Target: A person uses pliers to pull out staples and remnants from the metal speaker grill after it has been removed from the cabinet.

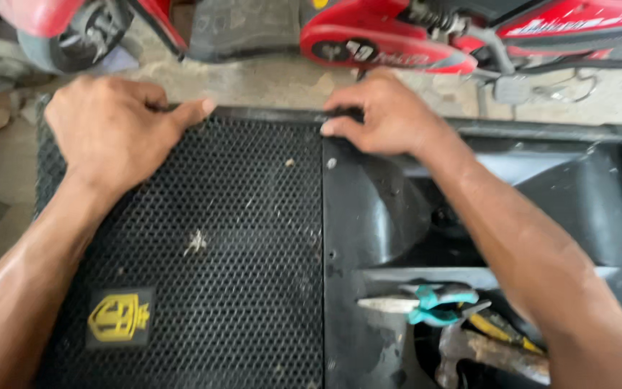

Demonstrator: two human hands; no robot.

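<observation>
Left hand (109, 130) fingers curling, pressed together, gripping far edge of black mesh grille (203, 238); thumb lying along rim. Right hand (386, 112) fingers bunching, pinching same far edge just right of grille. Grille covering left half of black speaker cabinet (613, 144). Pliers (426, 304), hammer (484, 351) lying near right. Red scooter (397, 36) standing far.

A red plastic-bodied scooter (397, 32) stands along the upper edge of the view on a rough grey concrete floor (268, 79), its black footboard (242, 25) near the centre and a grey-tyred wheel (73, 36) at the upper left. In the lower right, a pair of steel long-nose pliers with teal plastic grips (426, 304) lies in a black moulded recess. Just below the pliers rest a worn steel claw hammer head (469, 349) and a tool with a yellow-and-black handle (502, 331), the two touching.
</observation>
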